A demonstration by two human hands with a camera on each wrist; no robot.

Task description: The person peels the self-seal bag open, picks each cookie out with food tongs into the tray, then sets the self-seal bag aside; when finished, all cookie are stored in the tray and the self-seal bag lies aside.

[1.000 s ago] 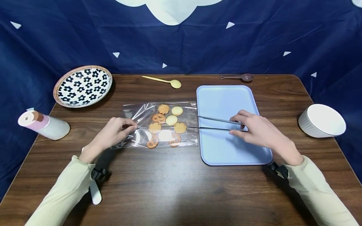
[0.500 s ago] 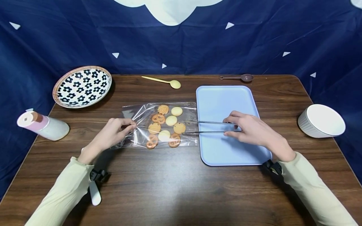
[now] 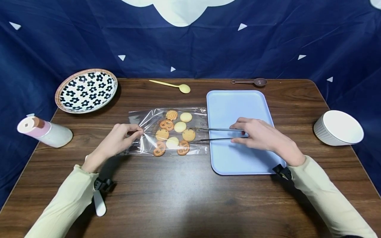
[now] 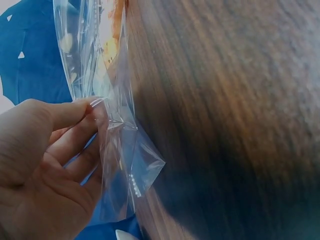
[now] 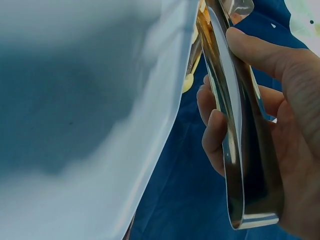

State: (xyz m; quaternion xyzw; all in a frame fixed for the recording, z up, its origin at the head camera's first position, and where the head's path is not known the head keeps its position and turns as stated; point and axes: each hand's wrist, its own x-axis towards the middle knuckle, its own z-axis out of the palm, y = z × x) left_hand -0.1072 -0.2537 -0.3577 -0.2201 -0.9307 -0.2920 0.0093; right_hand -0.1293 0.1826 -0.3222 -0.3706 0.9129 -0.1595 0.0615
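Observation:
A clear plastic bag (image 3: pixel 148 120) lies flat mid-table with several cookies and pretzels inside. Its left end is gathered where my left hand (image 3: pixel 122 137) pinches the film between thumb and forefinger. From the other side, my right hand (image 3: pixel 259 134) holds metal tongs (image 5: pixel 235 105), thumb on one arm and fingers on the other. The tongs' spread tips reach into the bag's right end, one above and one below a chocolate-chip cookie (image 3: pixel 189 135). Below the right hand lies a light blue tray (image 3: pixel 238 102), its left edge close to the bag.
A flower-patterned bowl (image 3: pixel 86 92) and a pink-and-white cylinder (image 3: pixel 49 132) stand at left. A yellow spoon (image 3: pixel 184 88) and a brown scoop (image 3: pixel 260 82) lie along the back. A white ramekin (image 3: pixel 339 129) is at right. Beneath the left wrist lies a white-handled utensil (image 3: pixel 99 205).
My right hand has shifted left, sliding the tongs further into the bag until the tips reach either side of the chocolate-chip cookie. The left hand keeps its pinch in nearly the same place.

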